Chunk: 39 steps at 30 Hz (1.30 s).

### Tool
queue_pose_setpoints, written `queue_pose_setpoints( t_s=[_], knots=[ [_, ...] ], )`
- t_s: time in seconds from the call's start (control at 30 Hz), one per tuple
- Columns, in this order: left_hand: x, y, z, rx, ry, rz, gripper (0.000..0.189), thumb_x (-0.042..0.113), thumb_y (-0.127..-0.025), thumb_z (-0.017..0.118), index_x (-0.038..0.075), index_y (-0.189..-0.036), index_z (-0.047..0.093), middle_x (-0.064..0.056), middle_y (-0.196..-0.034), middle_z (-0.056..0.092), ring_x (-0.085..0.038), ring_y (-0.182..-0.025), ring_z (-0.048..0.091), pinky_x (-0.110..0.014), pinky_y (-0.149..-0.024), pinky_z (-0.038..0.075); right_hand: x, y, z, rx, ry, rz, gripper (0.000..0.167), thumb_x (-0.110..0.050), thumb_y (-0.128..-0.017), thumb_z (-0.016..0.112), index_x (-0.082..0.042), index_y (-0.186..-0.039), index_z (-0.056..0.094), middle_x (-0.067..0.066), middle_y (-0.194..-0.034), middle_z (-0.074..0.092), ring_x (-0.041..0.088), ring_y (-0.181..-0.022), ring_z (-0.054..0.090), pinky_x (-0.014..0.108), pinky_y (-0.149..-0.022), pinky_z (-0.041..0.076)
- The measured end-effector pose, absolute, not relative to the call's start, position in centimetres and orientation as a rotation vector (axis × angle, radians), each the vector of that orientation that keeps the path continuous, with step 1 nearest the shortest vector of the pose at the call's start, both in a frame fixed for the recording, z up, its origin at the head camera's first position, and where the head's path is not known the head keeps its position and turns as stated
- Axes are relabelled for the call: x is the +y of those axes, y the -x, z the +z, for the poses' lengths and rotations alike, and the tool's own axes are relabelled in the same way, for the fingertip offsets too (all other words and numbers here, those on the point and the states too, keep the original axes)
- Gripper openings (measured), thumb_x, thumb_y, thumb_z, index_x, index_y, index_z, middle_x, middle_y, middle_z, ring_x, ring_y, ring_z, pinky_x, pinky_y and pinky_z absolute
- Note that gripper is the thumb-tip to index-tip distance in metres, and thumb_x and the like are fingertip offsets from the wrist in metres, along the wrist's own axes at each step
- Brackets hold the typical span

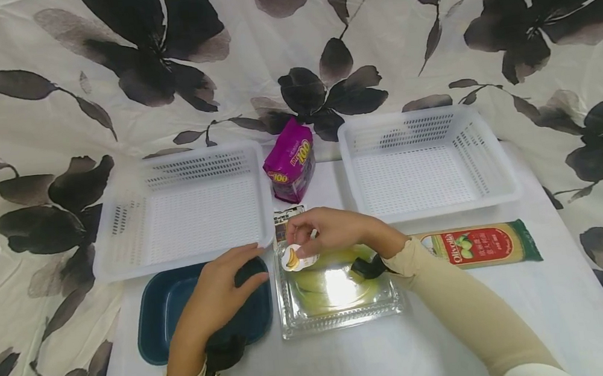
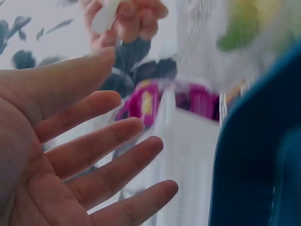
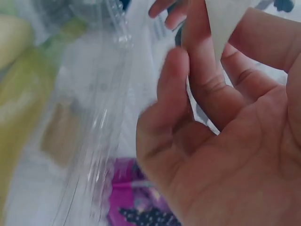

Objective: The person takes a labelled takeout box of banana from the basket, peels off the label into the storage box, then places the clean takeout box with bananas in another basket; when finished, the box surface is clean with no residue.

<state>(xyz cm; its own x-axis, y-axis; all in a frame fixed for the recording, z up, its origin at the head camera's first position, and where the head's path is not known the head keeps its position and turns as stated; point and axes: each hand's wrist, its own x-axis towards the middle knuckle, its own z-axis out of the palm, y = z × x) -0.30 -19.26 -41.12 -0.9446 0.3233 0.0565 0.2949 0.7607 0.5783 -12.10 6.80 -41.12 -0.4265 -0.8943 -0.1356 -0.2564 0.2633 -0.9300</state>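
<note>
My right hand (image 1: 333,228) pinches a round white sticker (image 1: 291,258) with a banana picture, held above a clear plastic clamshell box (image 1: 341,320). Through the box's lid show yellow-green bananas (image 1: 311,285). In the right wrist view the sticker's pale side (image 3: 228,19) stands between thumb and fingers. My left hand (image 1: 226,289) hovers over the dark teal tub (image 1: 148,324), its fingers spread and holding nothing. The left wrist view shows that palm (image 2: 70,155) bare, with the tub's wall (image 2: 249,155) at the right.
Two white perforated baskets (image 1: 206,221) (image 1: 410,183) stand at the back. Between them sits a purple packet (image 1: 290,162). A red-and-green pasta pack (image 1: 481,246) lies right of the box. A printed card (image 1: 281,217) lies partly behind the box. Floral cloth hangs behind.
</note>
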Motion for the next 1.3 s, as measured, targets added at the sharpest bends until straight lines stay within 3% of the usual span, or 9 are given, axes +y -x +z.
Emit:
queue_pose_setpoints(
  t_s=[0.33,0.4,0.6,0.8,0.9,0.97,1.03,1.13,1.3],
  knots=[
    [-24.9,-2.2,-41.0,3.101,-0.234,0.961,0.04,0.022,-0.094,0.076,0.008,-0.131,0.068,-0.014,-0.131,0.069,-0.036,-0.112,0.07,-0.052,-0.083,0.061,2.9,11.9,-40.4,1.908,1.051,-1.1,0.027,-0.005,-0.092,0.071,-0.012,-0.117,0.062,0.004,-0.106,0.074,0.012,-0.074,0.066,0.021,-0.071,0.051],
    [-26.2,-2.8,-41.0,3.144,-0.179,0.981,0.039,0.02,-0.093,0.076,0.008,-0.13,0.069,-0.013,-0.128,0.07,-0.035,-0.111,0.07,-0.041,-0.084,0.062,2.0,11.7,-40.3,1.912,1.076,-1.105,0.025,-0.005,-0.092,0.073,-0.012,-0.113,0.061,0.003,-0.11,0.074,0.011,-0.071,0.065,0.02,-0.069,0.05],
    [-30.1,-4.6,-41.6,3.238,0.018,1.056,0.033,0.016,-0.093,0.076,0.009,-0.125,0.072,-0.013,-0.119,0.073,0.018,-0.102,0.058,0.006,-0.084,0.039,-1.0,11.4,-40.0,1.894,1.151,-1.07,0.013,-0.008,-0.093,0.074,-0.014,-0.102,0.067,0.001,-0.089,0.07,0.01,-0.065,0.059,0.02,-0.063,0.043],
    [-33.4,-5.7,-43.3,3.179,0.412,1.12,0.032,0.02,-0.096,0.073,0.008,-0.125,0.072,-0.017,-0.121,0.072,0.031,-0.1,0.043,0.003,-0.084,0.041,-4.0,11.0,-40.4,1.826,1.163,-1.063,0.015,-0.007,-0.092,0.075,-0.013,-0.103,0.067,-0.002,-0.099,0.069,0.014,-0.074,0.067,0.019,-0.067,0.049],
    [-34.7,-6.0,-44.3,3.064,0.613,1.126,0.037,0.03,-0.098,0.071,0.014,-0.131,0.069,-0.017,-0.13,0.069,0.03,-0.098,0.041,-0.025,-0.099,0.054,-5.6,10.7,-40.7,1.816,1.19,-1.05,0.019,-0.007,-0.091,0.077,-0.013,-0.102,0.063,-0.001,-0.105,0.065,0.01,-0.068,0.063,0.018,-0.067,0.049],
    [-35.5,-6.2,-45.0,2.993,0.669,1.125,0.041,0.035,-0.098,0.069,0.015,-0.134,0.067,-0.017,-0.133,0.068,0.029,-0.098,0.043,-0.027,-0.099,0.055,-6.6,10.6,-41.0,1.82,1.225,-1.026,0.021,-0.007,-0.09,0.078,-0.014,-0.101,0.061,-0.001,-0.106,0.064,0.007,-0.068,0.061,0.017,-0.068,0.05],
    [-36.2,-6.3,-45.7,2.934,0.65,1.181,0.045,0.037,-0.1,0.067,0.013,-0.137,0.065,-0.015,-0.134,0.067,0.028,-0.098,0.046,-0.024,-0.094,0.057,-7.6,10.4,-41.1,1.821,1.255,-0.991,0.019,-0.007,-0.09,0.077,-0.014,-0.099,0.062,-0.001,-0.106,0.065,0.006,-0.07,0.061,0.016,-0.068,0.05],
    [-37.0,-6.4,-46.8,2.888,0.563,1.275,0.046,0.034,-0.102,0.064,0.009,-0.14,0.061,-0.011,-0.135,0.066,0.023,-0.099,0.054,-0.001,-0.078,0.047,-8.8,10.1,-41.2,1.839,1.292,-0.923,0.012,-0.008,-0.092,0.076,-0.015,-0.097,0.068,-0.005,-0.103,0.068,0.003,-0.072,0.061,0.015,-0.07,0.05],
    [-38.5,-6.2,-48.9,2.751,0.461,1.406,0.054,0.032,-0.103,0.063,0.007,-0.149,0.051,0.002,-0.142,0.059,0.021,-0.106,0.052,-0.003,-0.081,0.049,-10.5,9.5,-41.6,1.873,1.298,-0.814,0.011,-0.01,-0.093,0.074,-0.016,-0.102,0.075,-0.008,-0.1,0.072,-0.001,-0.075,0.062,0.012,-0.072,0.048]
  ],
)
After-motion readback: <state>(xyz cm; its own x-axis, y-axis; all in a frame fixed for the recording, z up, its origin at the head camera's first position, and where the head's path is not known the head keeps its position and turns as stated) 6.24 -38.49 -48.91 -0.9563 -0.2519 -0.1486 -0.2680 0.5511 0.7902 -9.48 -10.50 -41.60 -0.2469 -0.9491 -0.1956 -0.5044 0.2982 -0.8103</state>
